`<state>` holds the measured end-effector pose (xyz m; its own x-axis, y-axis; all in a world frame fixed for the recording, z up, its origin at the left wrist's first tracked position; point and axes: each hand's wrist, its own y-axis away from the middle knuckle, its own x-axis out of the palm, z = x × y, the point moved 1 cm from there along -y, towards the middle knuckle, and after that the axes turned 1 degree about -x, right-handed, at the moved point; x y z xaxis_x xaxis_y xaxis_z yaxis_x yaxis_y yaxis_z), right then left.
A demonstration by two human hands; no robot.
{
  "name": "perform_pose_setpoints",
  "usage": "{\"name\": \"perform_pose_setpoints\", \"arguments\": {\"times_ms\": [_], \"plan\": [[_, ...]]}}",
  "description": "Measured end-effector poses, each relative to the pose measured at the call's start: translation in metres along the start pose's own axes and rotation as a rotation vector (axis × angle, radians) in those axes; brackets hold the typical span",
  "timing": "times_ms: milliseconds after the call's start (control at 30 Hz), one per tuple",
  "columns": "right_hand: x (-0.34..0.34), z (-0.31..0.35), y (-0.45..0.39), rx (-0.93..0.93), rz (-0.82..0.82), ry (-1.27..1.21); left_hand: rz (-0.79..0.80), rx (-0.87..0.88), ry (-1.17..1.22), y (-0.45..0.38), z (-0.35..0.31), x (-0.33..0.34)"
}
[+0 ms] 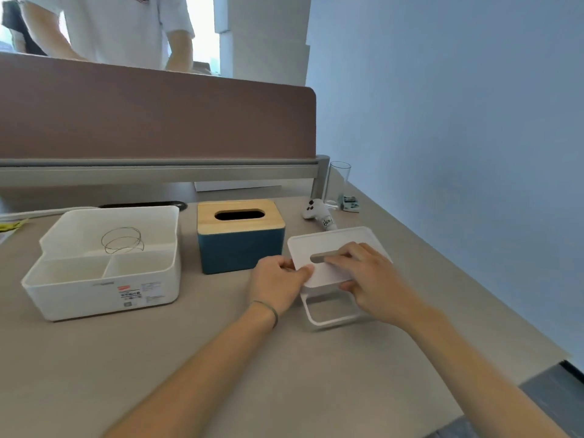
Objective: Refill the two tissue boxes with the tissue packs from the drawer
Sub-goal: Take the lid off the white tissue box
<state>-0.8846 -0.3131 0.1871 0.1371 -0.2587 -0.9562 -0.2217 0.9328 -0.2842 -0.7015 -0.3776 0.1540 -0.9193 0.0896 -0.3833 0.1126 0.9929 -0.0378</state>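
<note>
both hands are on the white lid (335,248) of the white tissue box (331,314), which sits toward the right edge of the desk (221,358), nearer the person than the blue box. the left hand (278,287) pinches the lid's near-left corner between thumb and fingers; the right hand (371,279) lies partly flat on top, fingers reaching over the grey slot (322,258), thumb under the near edge. the lid is tilted, its near side raised clear of the box rim, whose open near end shows below it. the lid's long axis runs left to right across the person, so each hand holds one end; the lift looks likely to go up and away toward the far edge.

the blue tissue box (241,248) with its wooden lid (240,214) stands just left of the white one, closed, nearer the left hand. a white organiser tray (104,279) sits toward the left edge. no tissue packs or drawer are in view, so refilling looks barely begun.
</note>
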Motion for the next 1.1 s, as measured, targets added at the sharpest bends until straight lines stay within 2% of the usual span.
{"name": "perform_pose_setpoints", "arguments": {"times_ms": [67, 267, 433, 533, 700, 833, 967, 1100], "plan": [[0.009, -0.009, 0.001, 0.012, 0.037, -0.018, -0.008, 0.01, -0.183, -0.004, 0.004, 0.004], [0.027, -0.024, -0.001, 0.056, 0.122, -0.025, 0.015, 0.013, -0.489, -0.008, -0.001, 0.011], [0.034, -0.03, 0.001, 0.071, 0.113, -0.05, -0.004, 0.037, -0.601, -0.009, 0.0, 0.014], [0.029, -0.023, 0.0, 0.084, 0.037, -0.069, -0.008, 0.08, -0.662, -0.005, -0.003, 0.011], [0.008, 0.014, -0.014, 0.066, -0.184, -0.131, -0.079, 0.319, -0.644, 0.003, -0.012, -0.014], [-0.004, 0.053, -0.036, 0.018, -0.274, -0.171, -0.16, 0.536, -0.65, 0.009, -0.019, -0.051], [-0.006, 0.098, -0.061, -0.046, -0.289, -0.224, -0.279, 0.571, -0.679, 0.012, -0.015, -0.102], [-0.004, 0.16, -0.087, -0.149, -0.298, -0.298, -0.375, 0.525, -0.75, 0.018, -0.001, -0.162]]}}
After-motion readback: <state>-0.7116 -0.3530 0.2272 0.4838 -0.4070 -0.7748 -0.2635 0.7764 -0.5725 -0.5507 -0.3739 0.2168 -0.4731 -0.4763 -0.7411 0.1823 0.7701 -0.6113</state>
